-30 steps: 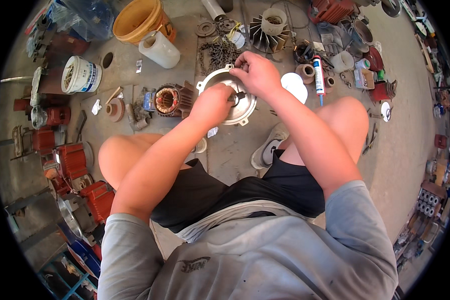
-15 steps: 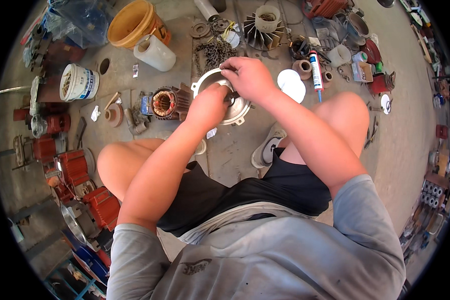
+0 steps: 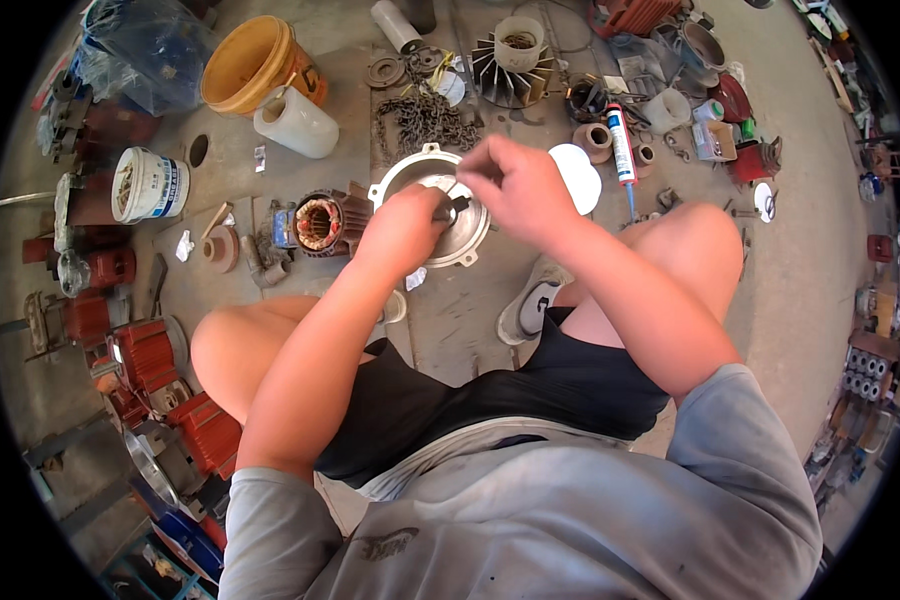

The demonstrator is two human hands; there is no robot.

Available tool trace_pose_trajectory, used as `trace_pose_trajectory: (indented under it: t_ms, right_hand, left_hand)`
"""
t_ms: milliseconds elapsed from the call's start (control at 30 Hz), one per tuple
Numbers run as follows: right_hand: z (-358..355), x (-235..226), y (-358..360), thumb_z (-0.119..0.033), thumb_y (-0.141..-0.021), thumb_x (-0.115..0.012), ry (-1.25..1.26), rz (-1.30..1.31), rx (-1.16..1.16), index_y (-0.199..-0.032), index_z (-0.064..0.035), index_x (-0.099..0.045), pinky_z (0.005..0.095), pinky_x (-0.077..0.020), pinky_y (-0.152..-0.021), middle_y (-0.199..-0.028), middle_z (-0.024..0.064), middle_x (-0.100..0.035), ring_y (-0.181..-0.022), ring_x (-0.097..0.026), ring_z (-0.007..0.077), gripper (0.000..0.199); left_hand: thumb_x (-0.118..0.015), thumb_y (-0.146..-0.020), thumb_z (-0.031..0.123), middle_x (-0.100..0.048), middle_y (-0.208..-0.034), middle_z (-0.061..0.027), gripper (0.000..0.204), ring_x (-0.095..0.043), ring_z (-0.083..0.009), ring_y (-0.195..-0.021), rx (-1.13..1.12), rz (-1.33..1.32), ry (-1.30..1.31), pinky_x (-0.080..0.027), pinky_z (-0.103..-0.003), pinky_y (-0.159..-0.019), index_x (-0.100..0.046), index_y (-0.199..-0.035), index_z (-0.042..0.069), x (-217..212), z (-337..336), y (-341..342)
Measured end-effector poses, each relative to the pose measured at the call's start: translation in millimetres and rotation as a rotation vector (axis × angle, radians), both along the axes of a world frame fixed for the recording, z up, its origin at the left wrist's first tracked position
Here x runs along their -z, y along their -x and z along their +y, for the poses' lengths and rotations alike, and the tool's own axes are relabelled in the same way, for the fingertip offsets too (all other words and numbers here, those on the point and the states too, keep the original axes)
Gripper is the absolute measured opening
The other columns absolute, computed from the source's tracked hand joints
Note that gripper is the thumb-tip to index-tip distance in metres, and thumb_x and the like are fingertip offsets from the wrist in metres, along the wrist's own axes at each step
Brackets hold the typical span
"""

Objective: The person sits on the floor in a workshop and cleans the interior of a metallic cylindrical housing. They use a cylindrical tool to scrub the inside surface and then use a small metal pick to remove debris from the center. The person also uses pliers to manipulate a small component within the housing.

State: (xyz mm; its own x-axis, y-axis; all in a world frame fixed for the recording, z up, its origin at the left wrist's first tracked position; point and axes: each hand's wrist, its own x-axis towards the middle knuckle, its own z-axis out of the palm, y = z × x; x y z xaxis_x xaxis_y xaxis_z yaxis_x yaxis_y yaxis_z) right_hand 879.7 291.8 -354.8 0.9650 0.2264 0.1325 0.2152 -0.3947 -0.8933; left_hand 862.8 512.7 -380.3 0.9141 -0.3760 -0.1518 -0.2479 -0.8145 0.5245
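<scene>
A round pale-metal motor end cover (image 3: 467, 243) with lugs on its rim is in front of me, above the floor. My left hand (image 3: 402, 232) reaches over its near left side, fingers closed round a dark part with a short black stub (image 3: 459, 204) over the cover's middle. Above the cover's right side hovers my right hand (image 3: 526, 190), thumb and forefinger drawn together close to that stub. Whatever lies between those fingertips is too small to make out. Left of the cover lies a finned motor body (image 3: 352, 218) with copper windings (image 3: 317, 224) showing.
Beyond the cover lie a heap of chain (image 3: 425, 122) and a bladed fan wheel (image 3: 511, 78). White discs (image 3: 576, 178) and a sealant tube (image 3: 621, 147) are to the right. An orange bucket (image 3: 251, 65) and a white pail (image 3: 151, 186) stand left, with red motors (image 3: 148, 353) nearer me.
My right hand has come from the cover's far rim toward me, to beside the black stub. My left hand keeps its grip. The whole view has shifted slightly.
</scene>
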Motion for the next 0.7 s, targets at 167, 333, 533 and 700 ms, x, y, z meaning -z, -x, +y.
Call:
trace_pose_trajectory:
  t_ms: [167, 333, 533, 700]
  right_hand:
    - [-38, 8, 35, -0.009, -0.091, -0.082, 0.125, -0.28, -0.246, -0.103, -0.0068, -0.072, 0.0433, -0.0621, -0.077, -0.1, 0.0095, -0.075, -0.089, -0.076, 0.0333, 0.016]
    - [-43, 12, 43, -0.01, -0.09, -0.079, 0.173, -0.379, -0.33, -0.099, -0.0087, -0.068, 0.043, -0.0617, -0.074, -0.097, 0.0058, -0.07, -0.087, -0.075, 0.0286, 0.014]
    - [-37, 18, 32, -0.01, -0.086, -0.072, 0.238, -0.438, -0.364, -0.094, -0.0093, -0.065, 0.0439, -0.0599, -0.072, -0.096, 0.0069, -0.065, -0.089, -0.071, 0.0295, 0.011]
    - [-32, 22, 35, -0.013, -0.086, -0.071, 0.261, -0.365, -0.439, -0.095, -0.009, -0.068, 0.0429, -0.0595, -0.073, -0.096, 0.0061, -0.065, -0.089, -0.07, 0.0283, 0.011]
  left_hand:
    - [-0.086, -0.091, 0.014, -0.076, -0.118, -0.019, 0.036, -0.074, -0.0423, -0.108, -0.023, 0.016, -0.005, -0.06, -0.05, -0.094, -0.074, -0.123, 0.003, 0, -5, 4]
    - [-0.087, -0.09, 0.014, -0.076, -0.113, -0.0179, 0.034, -0.073, -0.0418, -0.103, -0.049, -0.005, -0.017, -0.059, -0.05, -0.088, -0.075, -0.12, 0.004, 5, -7, 6]
    - [-0.088, -0.09, 0.014, -0.075, -0.108, -0.0197, 0.031, -0.073, -0.0439, -0.099, -0.072, -0.03, -0.004, -0.059, -0.051, -0.085, -0.075, -0.117, 0.004, 4, -12, 3]
    - [-0.088, -0.09, 0.015, -0.075, -0.106, -0.019, 0.031, -0.074, -0.0434, -0.094, -0.09, -0.013, -0.006, -0.059, -0.05, -0.081, -0.074, -0.116, 0.004, 2, -14, 1]
